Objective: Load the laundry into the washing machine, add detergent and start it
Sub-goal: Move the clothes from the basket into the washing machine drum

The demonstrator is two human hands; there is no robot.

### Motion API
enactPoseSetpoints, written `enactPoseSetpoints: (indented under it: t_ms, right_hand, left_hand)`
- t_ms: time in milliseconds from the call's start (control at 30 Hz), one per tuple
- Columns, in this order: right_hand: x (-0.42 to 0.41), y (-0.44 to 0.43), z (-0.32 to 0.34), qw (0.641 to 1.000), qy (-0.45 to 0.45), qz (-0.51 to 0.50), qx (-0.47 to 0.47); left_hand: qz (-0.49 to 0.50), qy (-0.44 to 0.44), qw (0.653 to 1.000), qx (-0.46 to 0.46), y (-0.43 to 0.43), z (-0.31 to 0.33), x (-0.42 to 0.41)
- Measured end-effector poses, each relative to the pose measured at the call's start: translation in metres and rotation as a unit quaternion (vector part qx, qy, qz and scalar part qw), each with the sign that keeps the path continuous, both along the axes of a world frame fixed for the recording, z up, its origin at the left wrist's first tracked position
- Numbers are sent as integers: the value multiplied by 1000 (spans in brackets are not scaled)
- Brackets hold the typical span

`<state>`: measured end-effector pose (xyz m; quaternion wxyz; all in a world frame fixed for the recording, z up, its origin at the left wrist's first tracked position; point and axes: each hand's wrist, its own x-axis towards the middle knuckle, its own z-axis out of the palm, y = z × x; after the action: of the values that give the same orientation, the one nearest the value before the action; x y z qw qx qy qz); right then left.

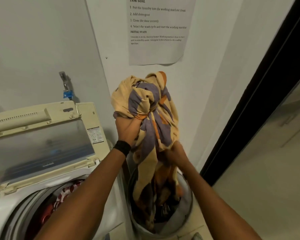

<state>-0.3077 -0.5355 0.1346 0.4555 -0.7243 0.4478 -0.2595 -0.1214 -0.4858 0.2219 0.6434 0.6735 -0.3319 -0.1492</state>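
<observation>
**Both hands lift a big cloth out of the laundry basket**

White walls make a corner behind the scene, and a printed paper sheet [158,30] hangs on the wall with the words "TASK GOAL" at its top. On the right side a dark door frame [260,94] runs diagonally, with a pale floor beyond it.

At the lower left stands the washing machine [5,210], a top-loading one. Its lid [40,144] is raised and leans back toward the wall. Inside the drum a red and white piece of laundry [62,194] already lies. Above the machine a tap [66,87] with a blue part is fixed on the wall.

Just beside the machine, on its right, stands the laundry basket [185,220], round and grey, with dark clothes still in it.

The cloth [145,103], yellow with purple and orange patches, is held up above the basket, and its lower end hangs down into the basket. The left hand [128,129] is higher and its fingers are closed tightly around a bunched part of the cloth. A black band [122,147] sits on the left wrist. The right hand [176,154] is lower, and it also grasps the fabric, with the fingers partly hidden in the folds.
</observation>
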Motion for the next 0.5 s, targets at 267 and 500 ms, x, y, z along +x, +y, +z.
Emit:
enactPoseSetpoints:
  t_ms: [267,500]
  right_hand:
    - [8,-29,142,942,-311,-103,-76]
    - [19,-21,136,941,-314,-123,18]
  left_hand:
    - [-45,-90,992,77,18,-4,7]
    - [-324,-192,919,118,27,-1,1]
